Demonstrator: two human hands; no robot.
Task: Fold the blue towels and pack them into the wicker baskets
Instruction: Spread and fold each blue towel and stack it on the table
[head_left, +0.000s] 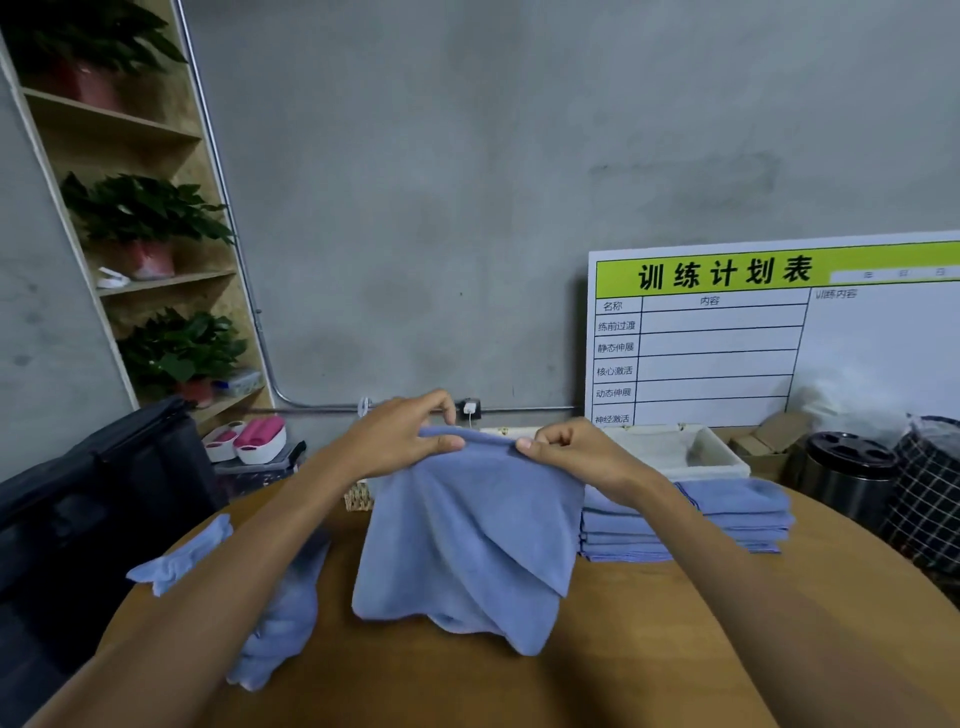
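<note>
A white board (769, 332) headed 训练计划表 leans at the wall. Left hand (402, 434) and right hand (569, 449) pinch a soft blue towel's (462, 540) top edge above the round wooden surface (649, 649); folded towels (727, 519) sit stacked before the cloth-lined wicker basket (691, 449) at its far edge.

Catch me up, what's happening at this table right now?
A person is mid-fold on a blue towel. The left hand and right hand pinch its top edge close together and hold it up, so the cloth hangs down to the round wooden table. A stack of folded towels sits to the right, in front of a lined wicker basket. Loose towels lie crumpled on the left, not yet folded.
</note>
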